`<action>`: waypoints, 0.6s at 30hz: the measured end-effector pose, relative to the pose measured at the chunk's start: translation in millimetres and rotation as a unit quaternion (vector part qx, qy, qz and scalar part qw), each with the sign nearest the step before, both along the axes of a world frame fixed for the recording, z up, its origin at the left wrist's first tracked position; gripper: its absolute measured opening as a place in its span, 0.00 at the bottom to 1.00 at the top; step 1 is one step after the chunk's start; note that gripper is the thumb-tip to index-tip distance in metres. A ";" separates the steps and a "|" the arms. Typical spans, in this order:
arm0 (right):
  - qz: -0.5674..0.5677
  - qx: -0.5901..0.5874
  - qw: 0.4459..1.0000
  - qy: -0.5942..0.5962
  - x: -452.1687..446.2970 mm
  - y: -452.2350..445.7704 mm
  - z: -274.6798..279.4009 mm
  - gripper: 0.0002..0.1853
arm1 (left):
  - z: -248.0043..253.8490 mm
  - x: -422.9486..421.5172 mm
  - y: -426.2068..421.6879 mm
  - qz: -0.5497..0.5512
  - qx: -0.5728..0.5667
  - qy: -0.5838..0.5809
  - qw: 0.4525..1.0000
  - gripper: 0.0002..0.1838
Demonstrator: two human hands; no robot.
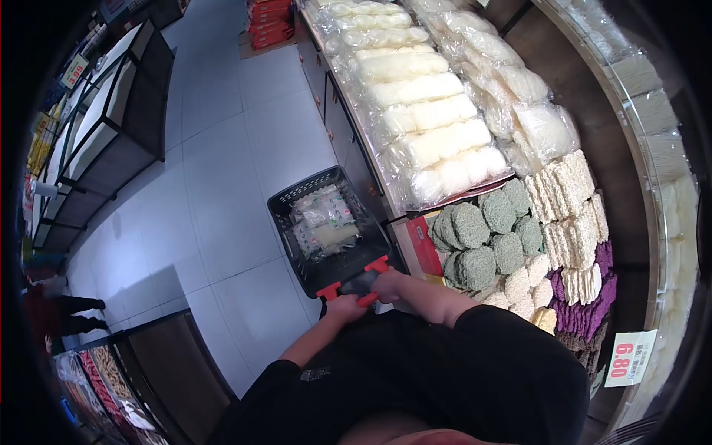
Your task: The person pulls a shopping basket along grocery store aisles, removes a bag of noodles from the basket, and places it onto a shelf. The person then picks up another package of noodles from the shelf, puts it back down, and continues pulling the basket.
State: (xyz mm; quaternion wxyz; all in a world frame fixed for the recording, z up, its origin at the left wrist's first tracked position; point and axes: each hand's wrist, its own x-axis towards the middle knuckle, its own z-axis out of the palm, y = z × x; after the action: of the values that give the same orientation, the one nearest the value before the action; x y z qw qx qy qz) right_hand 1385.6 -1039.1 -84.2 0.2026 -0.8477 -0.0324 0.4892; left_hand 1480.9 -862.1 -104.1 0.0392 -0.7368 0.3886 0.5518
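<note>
A black plastic shopping basket is in front of my body, above the tiled floor or on it; I cannot tell which. Its handle is red. My left hand is closed around the handle's left part, and my right hand grips it on the right. Inside the basket lie several clear plastic packages with pale contents, some with green print. Close to my right arm, round green noodle cakes are stacked on the display shelf.
On the right, the shelf carries bagged white noodles, cream noodle blocks and purple ones, with a price sign. At left stand a black-framed display and a person in dark trousers. Red packages sit ahead.
</note>
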 end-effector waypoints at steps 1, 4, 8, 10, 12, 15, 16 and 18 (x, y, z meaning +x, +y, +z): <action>-0.008 -0.006 1.000 0.010 13.9 -4.8 1.1 0.16 | 4.6 10.9 -5.7 0.022 -0.007 0.002 1.000 0.25; -0.014 -0.018 0.999 0.024 63.4 -23.6 20.3 0.17 | -0.6 49.4 -18.0 0.042 -0.038 0.004 0.998 0.26; 0.018 -0.002 0.999 0.029 91.2 -39.5 2.0 0.17 | -10.9 81.6 -32.2 0.040 -0.051 0.043 0.997 0.27; -0.004 -0.007 1.000 0.027 95.2 -38.6 -0.2 0.17 | -3.7 90.5 -35.9 0.024 -0.044 0.038 0.998 0.27; -0.012 -0.009 1.000 0.013 103.2 -43.0 -3.8 0.17 | 0.9 103.1 -41.1 0.023 -0.037 0.039 0.998 0.26; -0.001 -0.005 1.000 0.012 117.9 -48.3 -2.6 0.16 | 3.7 119.8 -47.2 0.007 -0.036 0.035 0.999 0.26; 0.008 -0.003 1.000 0.014 124.7 -51.8 -0.5 0.15 | 3.7 126.1 -51.1 0.001 -0.039 0.032 0.999 0.26; 0.001 0.010 1.000 0.002 132.9 -57.4 -1.5 0.14 | 6.6 136.7 -56.2 -0.007 -0.031 0.027 0.999 0.25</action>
State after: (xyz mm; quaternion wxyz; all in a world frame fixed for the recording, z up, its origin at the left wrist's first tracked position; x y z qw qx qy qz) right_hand 1518.5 -1096.5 -85.7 0.2110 -0.8446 -0.0374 0.4906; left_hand 1617.5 -918.3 -97.5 0.0095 -0.7194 0.4119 0.5592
